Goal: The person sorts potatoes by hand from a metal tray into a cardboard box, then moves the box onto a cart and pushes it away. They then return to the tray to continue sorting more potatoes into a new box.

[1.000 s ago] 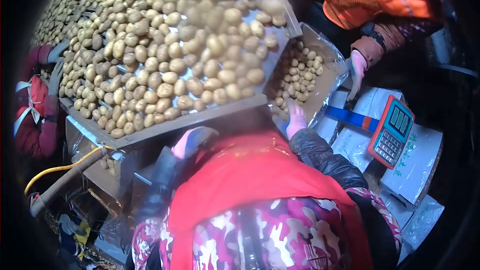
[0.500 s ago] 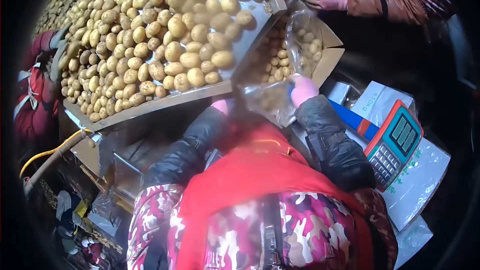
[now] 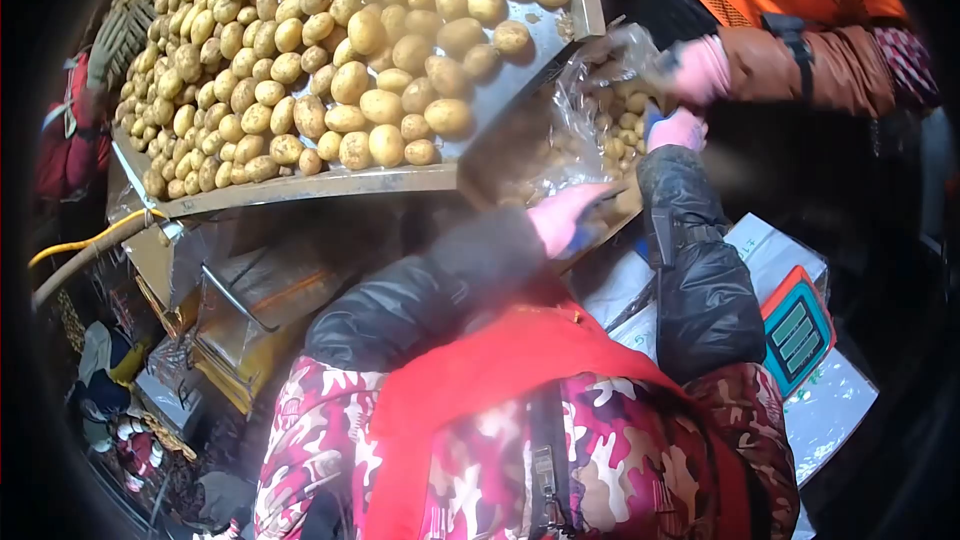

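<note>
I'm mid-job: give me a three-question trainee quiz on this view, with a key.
1. Multiple choice: what shows with the potatoes in the box?
A) newspaper
B) clear plastic
C) straw
2. True or false: the display has a white frame.
3. Which is nearer the co-worker's hand: the wearer's left hand or right hand?

Key:
1. B, clear plastic.
2. False; its frame is red.
3. The right hand.
</note>
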The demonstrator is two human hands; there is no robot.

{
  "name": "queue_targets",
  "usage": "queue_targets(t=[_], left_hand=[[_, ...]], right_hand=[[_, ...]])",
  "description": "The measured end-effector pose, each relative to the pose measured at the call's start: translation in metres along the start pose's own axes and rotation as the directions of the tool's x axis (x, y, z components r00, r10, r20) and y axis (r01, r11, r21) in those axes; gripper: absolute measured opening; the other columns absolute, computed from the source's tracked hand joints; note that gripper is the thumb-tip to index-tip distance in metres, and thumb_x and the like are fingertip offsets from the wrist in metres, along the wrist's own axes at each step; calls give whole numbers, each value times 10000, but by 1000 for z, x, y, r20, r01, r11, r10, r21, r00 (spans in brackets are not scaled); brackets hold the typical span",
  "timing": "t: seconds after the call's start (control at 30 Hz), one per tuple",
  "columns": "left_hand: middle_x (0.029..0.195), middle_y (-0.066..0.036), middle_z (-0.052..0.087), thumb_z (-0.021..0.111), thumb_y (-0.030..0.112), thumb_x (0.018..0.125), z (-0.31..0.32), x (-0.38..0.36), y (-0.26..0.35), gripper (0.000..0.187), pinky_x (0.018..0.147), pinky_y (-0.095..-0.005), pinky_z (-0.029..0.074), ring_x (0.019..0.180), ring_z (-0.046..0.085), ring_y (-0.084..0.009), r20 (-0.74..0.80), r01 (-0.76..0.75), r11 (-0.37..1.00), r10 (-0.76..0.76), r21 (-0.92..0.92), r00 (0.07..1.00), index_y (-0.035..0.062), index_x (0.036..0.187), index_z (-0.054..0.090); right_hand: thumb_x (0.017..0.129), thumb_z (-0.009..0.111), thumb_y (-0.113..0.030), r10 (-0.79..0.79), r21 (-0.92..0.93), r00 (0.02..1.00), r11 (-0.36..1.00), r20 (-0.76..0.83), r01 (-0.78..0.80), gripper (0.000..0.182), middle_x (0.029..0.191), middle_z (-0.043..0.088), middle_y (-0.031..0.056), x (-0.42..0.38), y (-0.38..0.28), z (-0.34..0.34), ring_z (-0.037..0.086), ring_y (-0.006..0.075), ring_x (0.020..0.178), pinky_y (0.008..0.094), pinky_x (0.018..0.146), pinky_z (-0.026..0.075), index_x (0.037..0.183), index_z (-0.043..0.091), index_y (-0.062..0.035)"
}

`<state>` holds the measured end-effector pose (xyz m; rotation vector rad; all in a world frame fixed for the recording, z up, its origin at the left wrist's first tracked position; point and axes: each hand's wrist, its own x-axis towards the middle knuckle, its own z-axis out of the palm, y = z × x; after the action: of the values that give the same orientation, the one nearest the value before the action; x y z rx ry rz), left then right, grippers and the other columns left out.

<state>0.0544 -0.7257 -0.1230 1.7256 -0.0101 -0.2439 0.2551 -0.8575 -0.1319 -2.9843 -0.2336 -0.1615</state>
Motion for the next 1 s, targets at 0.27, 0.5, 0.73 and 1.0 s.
queue_targets(t=[0.27, 0.5, 0.73, 1.0], left_hand=[[1138, -186, 673, 714, 254, 906, -29, -68, 8, 480, 888, -414, 537, 1042, 664, -341, 22, 101, 993, -102, 55, 995, 80, 1339, 602], [829, -83, 720, 719, 475, 889, -56, -100, 29, 457, 688, -330, 528, 732, 664, -190, 214, 567, 798, -602, 203, 770, 57, 1073, 737], [904, -142, 730, 622, 305, 941, 85, -94, -186, 253, 729, -402, 536, 811, 695, -285, -192, 682, 731, -672, -13, 716, 90, 965, 753], [771, -146, 726, 684, 222, 825, 46, -100, -110, 158, 665, -450, 567, 729, 716, -325, -292, 839, 538, -793, 79, 535, 101, 791, 781]], right_hand=[[858, 674, -284, -387, -73, 881, 905, 270, 420, 489, 1447, 520, 150, 29, -1, 16, 494, 320, 1335, 454, 1141, 364, 1334, 607, -198], [827, 666, -107, -728, 316, 580, 684, 367, 658, 349, 1218, 658, 168, 24, -16, 17, 613, 357, 1157, 433, 1028, 476, 1176, 679, -104], [857, 736, -354, -170, 97, 730, 985, 662, 142, 626, 1299, 656, 181, 142, 92, 82, 613, 366, 1204, 409, 1024, 473, 1398, 563, -91], [904, 645, -474, -325, -205, 602, 736, 729, 646, 482, 1022, 722, 233, 174, 150, 125, 688, 401, 1026, 491, 856, 551, 1047, 730, -22]])
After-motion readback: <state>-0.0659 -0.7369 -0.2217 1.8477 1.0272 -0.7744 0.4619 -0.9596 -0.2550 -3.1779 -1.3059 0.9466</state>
